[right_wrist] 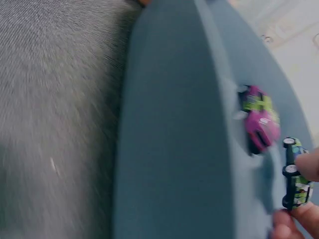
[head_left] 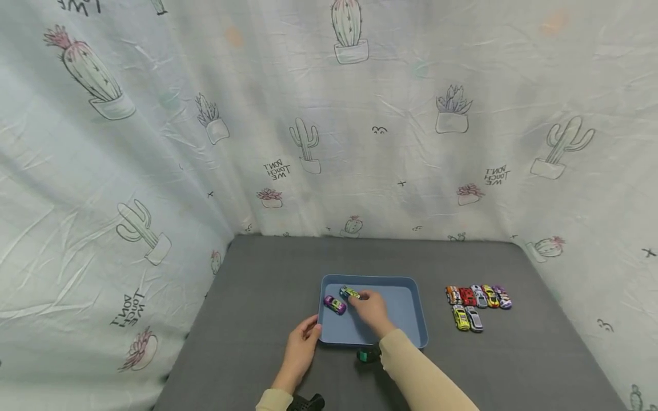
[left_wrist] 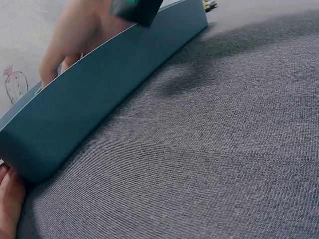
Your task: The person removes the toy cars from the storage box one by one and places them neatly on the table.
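Observation:
My right hand point(head_left: 373, 313) reaches over a shallow blue tray point(head_left: 406, 311) and pinches a green-and-blue toy car point(head_left: 350, 293) between thumb and fingers. In the right wrist view that toy car point(right_wrist: 298, 191) appears tilted on edge, with wheels showing. A purple-and-green toy car point(head_left: 335, 305) sits on the tray floor, left of the held one; it also shows in the right wrist view, the purple car point(right_wrist: 261, 119). At the tray's left front side, my left hand point(head_left: 300, 348) rests against the outer wall point(left_wrist: 75, 109). Part of its fingers point(left_wrist: 9, 199) shows beside the corner.
Right of the tray, several toy cars point(head_left: 478, 297) stand side by side in a row, with a yellow car point(head_left: 461, 318) and a silver car point(head_left: 474, 319) in front. A grey cloth point(head_left: 247, 297) covers the table. Cactus-print curtains point(head_left: 380, 171) hang behind and at the sides.

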Motion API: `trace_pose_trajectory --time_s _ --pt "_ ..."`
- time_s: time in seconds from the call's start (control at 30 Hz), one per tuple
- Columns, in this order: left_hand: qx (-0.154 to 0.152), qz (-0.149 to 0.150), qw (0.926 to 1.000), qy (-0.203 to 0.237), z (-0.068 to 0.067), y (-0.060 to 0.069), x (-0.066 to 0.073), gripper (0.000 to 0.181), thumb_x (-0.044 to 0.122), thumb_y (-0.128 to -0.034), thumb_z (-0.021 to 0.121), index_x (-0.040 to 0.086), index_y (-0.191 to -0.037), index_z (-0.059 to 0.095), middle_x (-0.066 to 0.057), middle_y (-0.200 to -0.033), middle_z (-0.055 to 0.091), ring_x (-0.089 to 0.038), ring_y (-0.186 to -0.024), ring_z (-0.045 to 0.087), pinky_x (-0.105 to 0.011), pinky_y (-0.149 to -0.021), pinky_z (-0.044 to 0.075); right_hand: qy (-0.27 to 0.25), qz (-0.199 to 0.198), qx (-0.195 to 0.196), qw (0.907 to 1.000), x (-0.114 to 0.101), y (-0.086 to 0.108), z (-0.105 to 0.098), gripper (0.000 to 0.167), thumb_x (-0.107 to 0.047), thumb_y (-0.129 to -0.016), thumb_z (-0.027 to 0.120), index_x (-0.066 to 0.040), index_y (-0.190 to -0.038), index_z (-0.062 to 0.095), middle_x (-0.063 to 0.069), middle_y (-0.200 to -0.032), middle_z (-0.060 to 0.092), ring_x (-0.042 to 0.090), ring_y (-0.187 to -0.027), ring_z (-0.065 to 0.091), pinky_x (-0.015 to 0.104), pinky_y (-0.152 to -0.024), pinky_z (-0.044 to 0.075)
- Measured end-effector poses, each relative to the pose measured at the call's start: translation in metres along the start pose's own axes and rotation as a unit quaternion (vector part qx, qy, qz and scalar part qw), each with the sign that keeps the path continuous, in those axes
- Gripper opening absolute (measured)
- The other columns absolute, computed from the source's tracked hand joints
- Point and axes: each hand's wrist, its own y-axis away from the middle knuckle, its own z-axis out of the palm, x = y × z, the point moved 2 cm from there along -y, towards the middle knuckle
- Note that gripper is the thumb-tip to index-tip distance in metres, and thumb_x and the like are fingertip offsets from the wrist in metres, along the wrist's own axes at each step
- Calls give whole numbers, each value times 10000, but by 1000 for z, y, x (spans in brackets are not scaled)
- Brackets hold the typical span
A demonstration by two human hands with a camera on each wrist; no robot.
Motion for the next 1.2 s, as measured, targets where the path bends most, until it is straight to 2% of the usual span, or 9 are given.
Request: trace_pose_trajectory --time_s 0.1,0.27,0.43,0.63,0.83,1.2 --pt "11 -56 10000 -6 0 0 -1 370 233 -994 569 58 -1321 570 -105 -1207 628 -237 -1102 588 -405 -930 494 -55 -105 -170 9998 1 2 -8 372 -220 -874 709 46 -1118 619 117 -968 619 230 -845 580 380 -679 509" --pt "52 -59 10000 -31 0 0 -2 383 244 -990 576 50 -1321 570 -110 -1193 632 -244 -1091 592 -407 -919 500 416 -550 -18 9976 1 9 -20 281 -134 -832 720 41 -1028 620 105 -900 606 210 -759 555 347 -620 494" --pt "55 -71 9999 -120 0 0 -3 379 244 -992 572 56 -1322 569 -106 -1199 629 -244 -1102 588 -418 -928 494 592 -757 37 9954 3 15 -30 295 -118 -828 711 18 -1076 626 109 -962 615 208 -799 569 350 -638 504" --pt "62 -69 9997 -237 -1 -1 -2 380 242 -998 561 54 -1329 563 -126 -1237 612 -270 -1133 573 -442 -939 484 623 -945 52 9936 3 20 -51 303 -191 -894 690 -25 -1144 649 74 -977 624 181 -811 573 338 -641 498" --pt "75 -115 9997 -184 0 -1 0 375 235 -997 563 59 -1328 566 -121 -1232 616 -264 -1127 573 -443 -942 482 537 -1057 420 9921 9 25 -80 300 -243 -905 694 -84 -1157 664 33 -914 588 169 -779 533 307 -574 455" --pt "62 -98 9998 -144 0 0 1 380 240 -995 568 57 -1328 565 -120 -1222 619 -248 -1106 580 -432 -937 487 596 -988 965 9886 34 32 -121 347 -356 -926 659 -99 -1158 646 65 -962 591 193 -869 528 344 -700 439"
